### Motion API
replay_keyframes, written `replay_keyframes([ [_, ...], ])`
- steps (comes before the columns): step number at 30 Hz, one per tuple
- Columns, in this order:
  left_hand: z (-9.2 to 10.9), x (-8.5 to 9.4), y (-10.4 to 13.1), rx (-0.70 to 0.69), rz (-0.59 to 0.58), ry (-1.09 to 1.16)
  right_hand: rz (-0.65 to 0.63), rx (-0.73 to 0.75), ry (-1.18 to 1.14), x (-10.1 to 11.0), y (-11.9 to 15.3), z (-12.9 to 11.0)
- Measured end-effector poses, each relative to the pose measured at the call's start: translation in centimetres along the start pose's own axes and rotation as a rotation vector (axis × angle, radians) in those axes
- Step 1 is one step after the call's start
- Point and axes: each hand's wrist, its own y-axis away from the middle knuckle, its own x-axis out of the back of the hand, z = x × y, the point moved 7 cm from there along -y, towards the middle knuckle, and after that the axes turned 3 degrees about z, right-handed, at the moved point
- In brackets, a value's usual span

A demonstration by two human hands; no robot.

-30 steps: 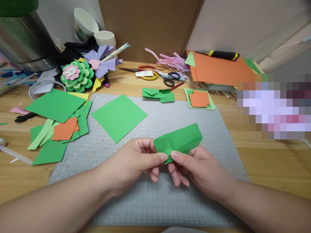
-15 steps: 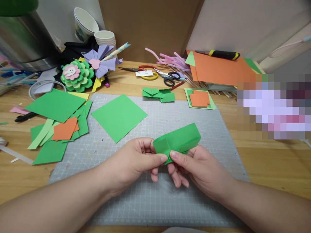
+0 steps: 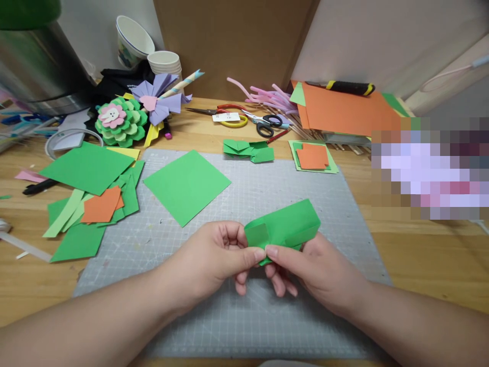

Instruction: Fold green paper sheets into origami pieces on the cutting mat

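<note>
A folded piece of green paper (image 3: pixel 284 219) is held above the grey cutting mat (image 3: pixel 237 321), tilted up toward the right. My left hand (image 3: pixel 225 255) pinches its lower left part, thumb on top and fingers curled beneath. From the other side my right hand (image 3: pixel 313 265) grips the lower edge, its thumb tip almost meeting the left thumb. The underside of the fold is hidden by the fingers. A flat green paper square (image 3: pixel 187 187) lies on the mat to the left. Folded green pieces (image 3: pixel 248 151) rest at the mat's far edge.
Green paper sheets (image 3: pixel 86 168) and an orange scrap (image 3: pixel 102 205) pile up at left. Scissors (image 3: pixel 263 122) and pink straws (image 3: pixel 271 97) lie behind the mat. A utility knife (image 3: pixel 351 87) sits on orange paper (image 3: pixel 344 114). Paper flowers (image 3: pixel 122 122) and cups (image 3: pixel 165 62) stand back left.
The folded paper has shifted slightly right and tipped, with its loop looking flatter. Both thumbs remain pressed at its lower edge. The view has shifted very slightly.
</note>
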Motion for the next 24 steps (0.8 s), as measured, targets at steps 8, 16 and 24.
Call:
replay_keyframes([
  [8, 0.1, -0.1, 0.1, -0.008, 0.041, 0.043, 0.011, 0.044, 0.034, -0.1, 0.2, -0.6],
  [16, -0.4, 0.4, 0.1, 0.047, 0.0, 0.154, 0.013, 0.055, 0.032, -0.2, 0.3, -0.5],
  [24, 0.6, 0.8, 0.2, -0.066, 0.098, 0.176, 0.019, 0.087, 0.078, 0.0, 0.5, -0.5],
])
